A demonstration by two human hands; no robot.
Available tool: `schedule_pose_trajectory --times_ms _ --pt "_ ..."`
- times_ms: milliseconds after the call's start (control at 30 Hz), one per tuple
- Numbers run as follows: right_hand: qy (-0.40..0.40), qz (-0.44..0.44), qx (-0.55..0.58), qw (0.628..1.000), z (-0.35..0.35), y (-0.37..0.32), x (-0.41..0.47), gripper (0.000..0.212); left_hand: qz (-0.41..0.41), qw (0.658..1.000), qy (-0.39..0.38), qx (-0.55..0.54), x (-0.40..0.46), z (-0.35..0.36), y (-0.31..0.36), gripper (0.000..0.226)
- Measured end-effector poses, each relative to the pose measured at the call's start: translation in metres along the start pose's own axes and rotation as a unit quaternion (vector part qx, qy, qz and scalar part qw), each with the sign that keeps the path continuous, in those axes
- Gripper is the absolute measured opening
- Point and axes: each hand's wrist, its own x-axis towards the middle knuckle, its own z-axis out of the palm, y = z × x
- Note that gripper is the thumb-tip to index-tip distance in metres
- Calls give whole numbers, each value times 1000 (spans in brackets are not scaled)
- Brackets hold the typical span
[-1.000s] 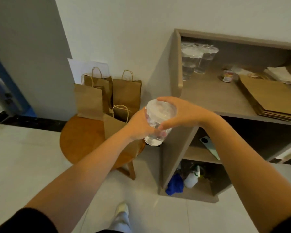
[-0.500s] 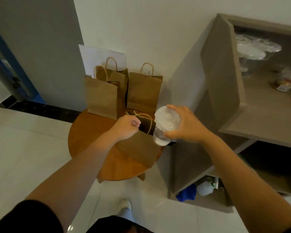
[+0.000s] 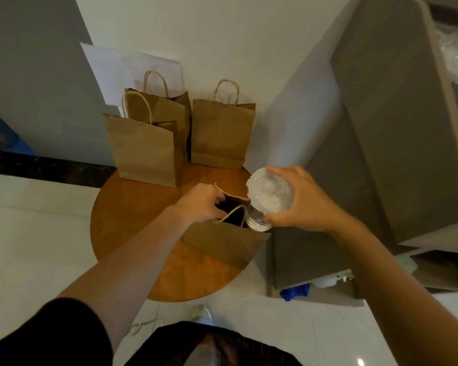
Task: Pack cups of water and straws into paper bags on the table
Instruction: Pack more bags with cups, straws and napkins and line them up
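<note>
While the cup hangs at the bag's mouth, the scene reads so, largest thing first:

Counter: the round wooden counter (image 3: 132, 233) carries four paper bags; its bare wood shows toward 9 o'clock of the hands.

Shelf unit: the grey shelf unit (image 3: 381, 128) stands at 3 o'clock of the counter, just beside its edge.

Standing bags: three paper bags stand upright at 12 o'clock on the counter, the left bag (image 3: 143, 151), the middle bag (image 3: 164, 109) behind it, and the right bag (image 3: 220, 133). What they hold cannot be told.

Open bag: the front bag (image 3: 222, 244) sits at the counter's 3 o'clock side, its dark mouth facing up, toward the camera.

Right hand: the right hand (image 3: 307, 204) grips the cup of water (image 3: 269, 198) from its 3 o'clock side, fingers (image 3: 280, 171) curled over the lid rim and thumb low on the wall.

Left hand: the left hand (image 3: 201, 204) pinches the bag's rim at the mouth's 9 o'clock edge and holds it apart; a twine handle (image 3: 230, 215) loops just beside it.

Cup: upright, lid up and base down, long axis close to vertical; its base is at the mouth's 3 o'clock edge and looks partly past the rim.

Deciding relation: the mouth's middle lies toward 9 o'clock of the cup, so the drop likely needs a slight shift that way, axis kept vertical.

Straws: none visible.
</note>
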Motion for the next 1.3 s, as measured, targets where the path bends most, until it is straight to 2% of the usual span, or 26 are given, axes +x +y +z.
schedule_pose_trajectory --times_ms 100,233,333,400,500,567,633,767,933,1100,1167,1300 --pt "6 -4 0 1000 -11 -4 1 97 25 997 -17 70 8 3 4 13" --pt "29 -15 16 999 -19 -11 3 96 -17 991 18 131 17 6 10 26" --pt "29 -20 29 999 -12 -14 3 95 10 987 -13 160 18 5 9 28" --pt "22 -12 39 999 1 -12 1 96 41 978 -8 207 16 7 8 42" --pt "22 11 62 998 22 -4 -2 95 54 946 11 319 12 14 7 86" --pt "21 20 66 997 34 0 -1 94 43 932 -5 360 10 18 8 110" --pt "33 27 64 997 47 3 3 91 33 926 -23 374 11 21 8 122" --pt "61 83 71 992 73 5 15 90 23 916 -55 397 15 23 11 132" --pt "-83 130 -83 984 94 8 32 113 -24 892 -88 443 10 26 7 142" --pt "-230 194 -203 932 116 16 52 112 -79 878 -115 457 4 26 -2 146" --pt "-257 210 -223 916 130 19 58 113 -76 875 -128 460 2 27 -4 148" --pt "-262 245 -207 910 155 26 67 112 -70 864 -152 474 3 27 -4 151"
